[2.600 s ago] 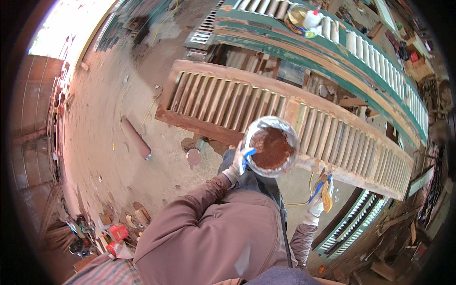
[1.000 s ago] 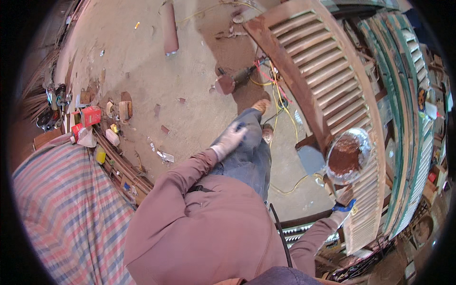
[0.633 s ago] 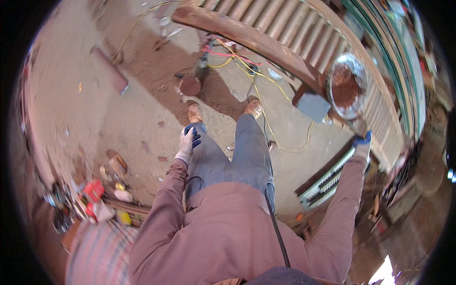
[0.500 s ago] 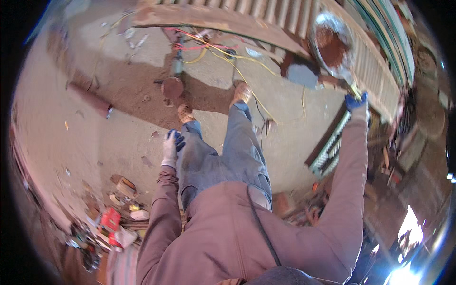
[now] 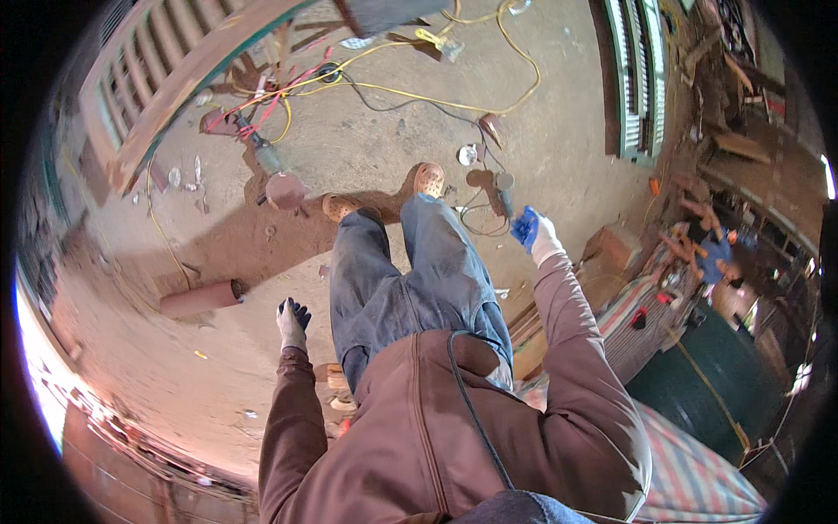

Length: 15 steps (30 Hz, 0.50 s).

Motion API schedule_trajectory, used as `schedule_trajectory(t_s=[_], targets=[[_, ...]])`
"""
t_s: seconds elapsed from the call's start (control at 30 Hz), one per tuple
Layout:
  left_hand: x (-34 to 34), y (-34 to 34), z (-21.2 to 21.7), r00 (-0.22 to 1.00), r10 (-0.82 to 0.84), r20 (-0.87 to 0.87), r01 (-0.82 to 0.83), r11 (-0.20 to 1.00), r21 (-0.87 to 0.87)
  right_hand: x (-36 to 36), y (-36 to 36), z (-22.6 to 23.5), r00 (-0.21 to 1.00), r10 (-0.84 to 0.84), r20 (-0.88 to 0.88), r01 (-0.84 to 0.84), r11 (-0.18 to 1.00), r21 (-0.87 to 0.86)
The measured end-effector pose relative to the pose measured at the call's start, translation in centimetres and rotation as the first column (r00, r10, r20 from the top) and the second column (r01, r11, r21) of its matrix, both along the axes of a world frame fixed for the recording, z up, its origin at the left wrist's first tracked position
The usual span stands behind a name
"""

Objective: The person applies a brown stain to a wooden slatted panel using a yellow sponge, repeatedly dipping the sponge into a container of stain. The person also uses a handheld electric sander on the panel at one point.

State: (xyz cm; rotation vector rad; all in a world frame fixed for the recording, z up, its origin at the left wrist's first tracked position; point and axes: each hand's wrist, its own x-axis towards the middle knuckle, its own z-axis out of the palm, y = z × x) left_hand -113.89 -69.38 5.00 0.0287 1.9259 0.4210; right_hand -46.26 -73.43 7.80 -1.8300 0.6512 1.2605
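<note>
Your left hand (image 5: 292,321) hangs empty, fingers loosely curled, near the pipe (image 5: 201,298); your right hand (image 5: 534,236), fingers half-closed on nothing, swings right of your legs. Step clear of the cables (image 5: 410,87).

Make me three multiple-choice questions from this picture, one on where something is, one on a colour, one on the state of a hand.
1. Where does the brown pipe lie on the floor?
A. to the person's left
B. between the feet
C. on the striped cloth

2. What colour is the right hand glove's palm?
A. red
B. blue
C. yellow

3. What does the left hand hold?
A. a bowl
B. a cable
C. nothing

Key: 1 A, it lies beyond the left hand. 2 B, the palm shows blue. 3 C, the fingers hang free.
</note>
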Motion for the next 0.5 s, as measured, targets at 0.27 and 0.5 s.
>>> schedule_trajectory(t_s=[0.27, 0.5], targets=[[31.3, 5.5, -1.5, 0.526, -0.827, -0.199, 0.807, 0.412, 0.424, 1.9, -9.3, -17.6, 0.343, 0.934, 0.100, -0.818, 0.349, -0.458], [47.1, -6.9, -12.5, -0.255, -0.946, -0.202, 0.877, -0.314, 0.363, 6.2, -10.8, -38.0, 0.608, 0.788, 0.093, -0.571, 0.516, -0.639]])
